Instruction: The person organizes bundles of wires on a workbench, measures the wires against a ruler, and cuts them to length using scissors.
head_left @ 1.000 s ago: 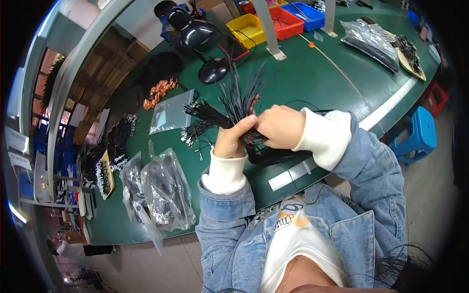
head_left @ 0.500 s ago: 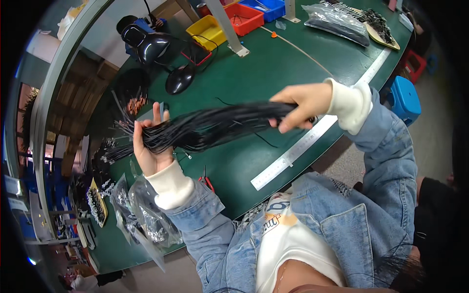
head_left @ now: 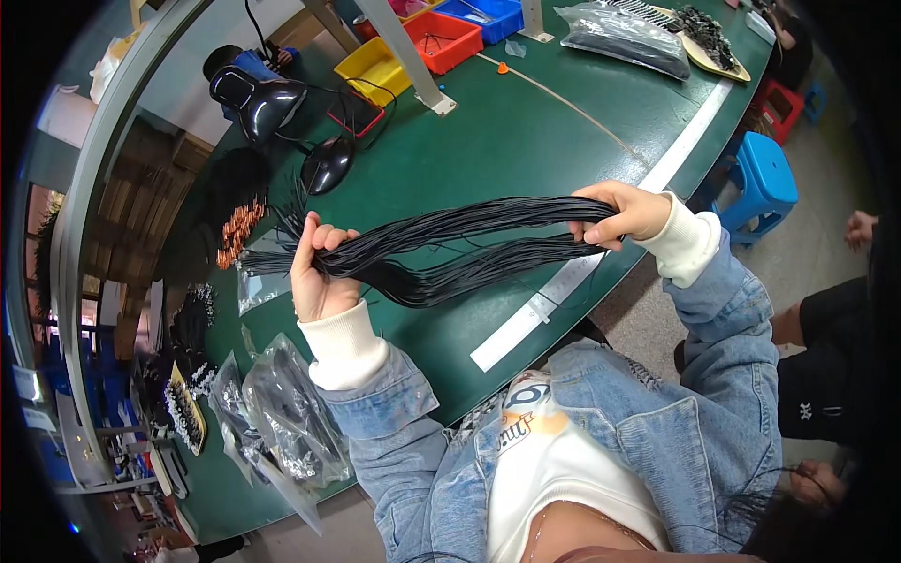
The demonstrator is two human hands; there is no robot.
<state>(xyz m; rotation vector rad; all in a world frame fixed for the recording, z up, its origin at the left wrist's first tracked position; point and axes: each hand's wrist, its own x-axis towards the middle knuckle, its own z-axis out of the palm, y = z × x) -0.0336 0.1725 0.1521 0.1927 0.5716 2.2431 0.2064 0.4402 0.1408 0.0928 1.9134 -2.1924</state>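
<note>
A long bundle of thin black wires (head_left: 422,289) stretches above the green table between my two hands. My left hand (head_left: 324,272) is closed around its left part, and the loose wire ends fan out beyond that fist. At the other side my right hand (head_left: 631,214) grips the bundle's right end between thumb and fingers. Between the hands the wires part into an upper and a lower strand, both sagging a little, with a gap through which the table shows. Under the bundle's right part lies a long white steel ruler (head_left: 511,330).
Clear bags of dark parts (head_left: 293,413) lie left of my sleeve, copper-ended wires (head_left: 241,230) beyond my left hand. A black desk lamp (head_left: 258,103), yellow bin (head_left: 374,70) and red bin (head_left: 449,42) stand at the back. Blue stool (head_left: 765,183) and another person (head_left: 831,347) are at right.
My left hand, fingers spread under the wires before, has closed around them. The bundle has parted into two strands. My right hand sits slightly lower and farther right.
</note>
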